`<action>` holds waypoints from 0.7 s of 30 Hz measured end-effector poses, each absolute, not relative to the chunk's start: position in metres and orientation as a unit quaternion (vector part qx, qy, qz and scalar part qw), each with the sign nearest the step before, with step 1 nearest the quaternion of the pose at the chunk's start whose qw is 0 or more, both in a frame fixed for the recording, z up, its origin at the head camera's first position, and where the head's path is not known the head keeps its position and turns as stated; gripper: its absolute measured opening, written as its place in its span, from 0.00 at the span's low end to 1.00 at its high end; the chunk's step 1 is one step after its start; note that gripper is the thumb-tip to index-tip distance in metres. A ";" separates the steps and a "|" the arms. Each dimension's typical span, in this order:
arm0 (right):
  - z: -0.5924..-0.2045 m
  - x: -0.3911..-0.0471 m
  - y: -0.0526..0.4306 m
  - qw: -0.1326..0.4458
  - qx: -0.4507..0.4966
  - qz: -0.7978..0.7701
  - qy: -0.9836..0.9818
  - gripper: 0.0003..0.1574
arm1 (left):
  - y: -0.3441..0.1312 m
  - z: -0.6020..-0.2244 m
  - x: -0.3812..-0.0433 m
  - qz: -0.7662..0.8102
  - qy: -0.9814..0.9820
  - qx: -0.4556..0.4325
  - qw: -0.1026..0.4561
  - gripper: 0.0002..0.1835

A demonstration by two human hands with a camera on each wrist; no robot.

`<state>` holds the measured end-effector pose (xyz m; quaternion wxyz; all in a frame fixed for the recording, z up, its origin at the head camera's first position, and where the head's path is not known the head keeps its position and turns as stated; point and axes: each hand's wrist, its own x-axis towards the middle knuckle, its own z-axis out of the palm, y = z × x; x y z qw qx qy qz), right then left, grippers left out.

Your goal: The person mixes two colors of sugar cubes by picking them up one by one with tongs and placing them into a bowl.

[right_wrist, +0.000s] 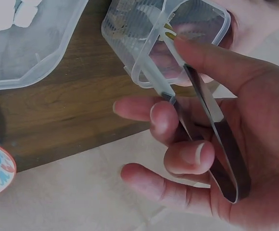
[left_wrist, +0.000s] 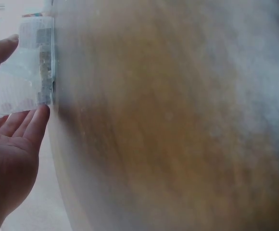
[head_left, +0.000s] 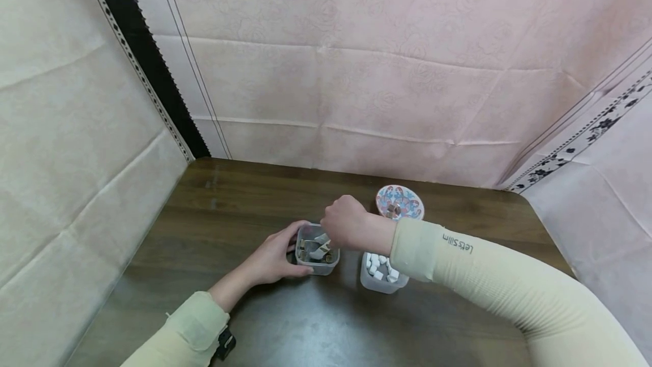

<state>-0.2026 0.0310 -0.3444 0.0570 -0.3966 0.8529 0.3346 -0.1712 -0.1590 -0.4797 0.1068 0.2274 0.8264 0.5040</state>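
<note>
My left hand (head_left: 277,255) grips a clear plastic container (head_left: 325,268) by its side, thumb at the near wall and fingers behind. Small brownish and pale pieces lie inside it. In the left wrist view the thumb and fingers (left_wrist: 39,120) span the container (left_wrist: 19,72). Over the opening, my right hand (head_left: 346,221) holds small metal tongs (right_wrist: 235,180) with pale ends, pinched between thumb and fingers. In the right wrist view the tong arms reach into the container (right_wrist: 125,24), spread apart. From the head view the right hand hides most of the tongs.
A second clear container (head_left: 374,284) with several white cubes stands to the right, partly under the right sleeve (head_left: 458,254). Behind it is a round red-and-blue patterned dish (head_left: 404,194) bearing small brown pieces. Fabric hangings (head_left: 326,84) enclose the wooden table (head_left: 244,197).
</note>
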 end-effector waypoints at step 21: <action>-0.351 -0.206 0.049 0.024 -0.433 0.268 0.860 0.23 | -0.158 -0.479 -0.170 0.499 0.830 0.226 0.104 0.48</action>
